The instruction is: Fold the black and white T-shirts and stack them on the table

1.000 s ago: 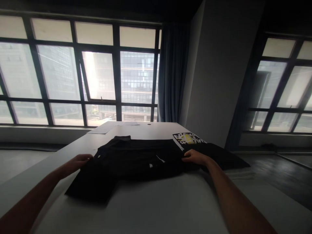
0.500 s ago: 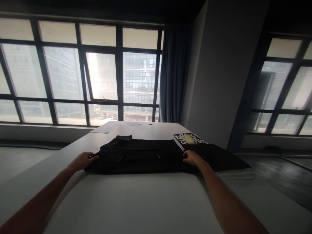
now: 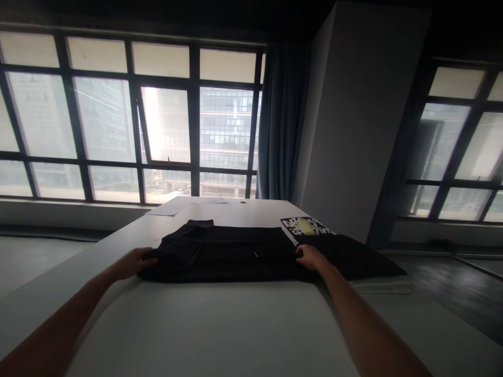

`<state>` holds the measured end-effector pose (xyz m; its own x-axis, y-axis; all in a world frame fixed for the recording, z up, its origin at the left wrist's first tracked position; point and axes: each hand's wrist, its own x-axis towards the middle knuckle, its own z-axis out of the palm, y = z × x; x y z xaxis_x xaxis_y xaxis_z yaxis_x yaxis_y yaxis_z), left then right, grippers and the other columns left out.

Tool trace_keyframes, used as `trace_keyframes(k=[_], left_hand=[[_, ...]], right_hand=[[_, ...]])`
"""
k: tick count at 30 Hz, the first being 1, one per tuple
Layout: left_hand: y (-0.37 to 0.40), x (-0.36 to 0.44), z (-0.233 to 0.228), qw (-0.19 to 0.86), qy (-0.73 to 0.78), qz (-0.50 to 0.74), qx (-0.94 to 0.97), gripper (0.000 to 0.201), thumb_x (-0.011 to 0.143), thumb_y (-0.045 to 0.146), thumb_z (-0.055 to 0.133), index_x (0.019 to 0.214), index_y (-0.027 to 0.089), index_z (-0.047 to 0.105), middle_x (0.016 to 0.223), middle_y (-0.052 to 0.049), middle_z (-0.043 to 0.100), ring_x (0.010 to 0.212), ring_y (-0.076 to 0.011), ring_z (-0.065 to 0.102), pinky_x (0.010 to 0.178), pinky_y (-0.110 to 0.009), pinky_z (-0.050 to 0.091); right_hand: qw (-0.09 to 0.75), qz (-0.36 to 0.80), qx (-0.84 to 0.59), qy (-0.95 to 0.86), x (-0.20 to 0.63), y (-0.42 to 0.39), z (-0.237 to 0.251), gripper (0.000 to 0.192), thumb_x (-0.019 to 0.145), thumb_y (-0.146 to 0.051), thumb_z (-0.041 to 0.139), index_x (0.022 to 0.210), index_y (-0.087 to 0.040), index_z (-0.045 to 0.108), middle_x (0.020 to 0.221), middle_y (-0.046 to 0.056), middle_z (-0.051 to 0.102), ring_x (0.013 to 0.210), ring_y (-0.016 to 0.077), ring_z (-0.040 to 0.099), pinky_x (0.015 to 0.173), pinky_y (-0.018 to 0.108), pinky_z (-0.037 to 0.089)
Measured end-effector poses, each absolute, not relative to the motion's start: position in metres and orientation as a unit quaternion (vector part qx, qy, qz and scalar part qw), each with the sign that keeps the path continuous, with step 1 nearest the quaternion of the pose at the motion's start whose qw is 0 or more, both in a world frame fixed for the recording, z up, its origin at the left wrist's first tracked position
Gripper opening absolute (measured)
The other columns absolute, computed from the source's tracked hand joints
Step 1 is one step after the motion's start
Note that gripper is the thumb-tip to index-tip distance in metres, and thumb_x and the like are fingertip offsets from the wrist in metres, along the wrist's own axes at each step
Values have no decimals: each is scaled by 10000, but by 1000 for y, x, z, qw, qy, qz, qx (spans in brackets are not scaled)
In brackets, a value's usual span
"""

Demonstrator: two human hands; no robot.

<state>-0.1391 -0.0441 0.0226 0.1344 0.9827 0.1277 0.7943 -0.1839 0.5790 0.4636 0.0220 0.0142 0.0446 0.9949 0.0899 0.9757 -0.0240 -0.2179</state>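
Note:
A black garment lies folded in a flat rectangle on the white table. My left hand rests at its left end, fingers on the fabric's edge. At the right end my right hand presses on the cloth's corner. Whether either hand pinches the fabric or only touches it is unclear in the dim light.
To the right lies another black garment with a yellow and white print, on top of pale folded cloth. Sheets of paper lie at the table's far end. Large windows and a blue curtain stand behind.
The garment's near part, hanging toward me a second ago, has been folded back onto itself into a compact rectangle. Both hands moved slightly away from me and stay at its ends.

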Motion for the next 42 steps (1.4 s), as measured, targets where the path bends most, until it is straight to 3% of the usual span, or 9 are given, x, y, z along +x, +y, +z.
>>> trace_keyframes(k=[3, 8, 12, 14, 19, 25, 30, 38, 42], left_hand=[[-37, -134, 21, 122, 640, 285, 703, 565, 692, 700, 497, 863, 200, 697, 833, -58, 748, 797, -267, 684, 704, -326, 525], [-29, -138, 15, 92, 726, 210, 648, 505, 602, 563, 611, 924, 184, 699, 861, -95, 747, 856, -288, 697, 698, -317, 533], [-31, -154, 18, 176, 760, 136, 611, 560, 452, 435, 739, 941, 167, 696, 905, -127, 743, 863, -322, 698, 661, -334, 554], [-33, -157, 21, 237, 753, 126, 600, 657, 421, 478, 770, 992, 163, 689, 939, -140, 743, 854, -333, 702, 643, -345, 565], [-35, -132, 25, 163, 734, 191, 631, 731, 616, 734, 579, 1003, 131, 720, 1039, -173, 728, 963, -337, 685, 774, -376, 561], [-35, -104, 30, 99, 659, 250, 702, 490, 656, 411, 633, 1082, 193, 737, 1126, -83, 731, 1042, -301, 666, 923, -374, 513], [-42, -114, 40, 63, 634, 318, 702, 437, 775, 386, 487, 1089, 217, 738, 1210, -39, 695, 1010, -275, 674, 932, -389, 508], [-30, -119, 18, 91, 665, 214, 709, 410, 657, 410, 619, 989, 224, 772, 1035, -61, 761, 972, -297, 690, 876, -359, 536], [-36, -110, 27, 76, 642, 261, 717, 394, 668, 322, 571, 995, 208, 757, 1152, -45, 724, 1047, -278, 665, 963, -368, 507]], right_hand=[[112, 39, -718, -686, 462, 21, 16, 342, 719, -180, 656, 1059, -203, 685, 1089, 84, 694, 1045, 235, 640, 827, 281, 466], [102, 60, -741, -661, 460, 22, 17, 336, 683, -113, 634, 1002, -206, 685, 1046, 92, 702, 1004, 240, 658, 778, 284, 484], [77, 88, -749, -653, 461, 26, 17, 295, 627, -103, 691, 907, -198, 703, 985, 98, 714, 953, 250, 675, 724, 278, 495], [66, 97, -748, -653, 462, 27, 18, 282, 600, -112, 730, 871, -186, 710, 952, 99, 719, 922, 257, 680, 712, 284, 497], [77, 102, -717, -685, 457, 23, 24, 378, 637, -332, 801, 974, -189, 708, 1044, 90, 706, 963, 235, 663, 776, 284, 496], [72, 156, -675, -717, 447, 12, 29, 258, 658, -231, 791, 903, -175, 735, 968, 66, 720, 916, 204, 667, 750, 243, 491], [104, 140, -652, -738, 447, 9, 30, 155, 722, -165, 715, 875, -152, 731, 943, 72, 720, 907, 200, 665, 765, 247, 486], [98, 134, -672, -722, 450, 9, 28, 255, 706, -224, 753, 954, -181, 716, 1056, 68, 696, 968, 198, 650, 801, 242, 486], [105, 149, -662, -727, 451, 11, 26, 258, 723, -198, 732, 977, -159, 710, 1063, 76, 693, 967, 189, 650, 792, 224, 484]])
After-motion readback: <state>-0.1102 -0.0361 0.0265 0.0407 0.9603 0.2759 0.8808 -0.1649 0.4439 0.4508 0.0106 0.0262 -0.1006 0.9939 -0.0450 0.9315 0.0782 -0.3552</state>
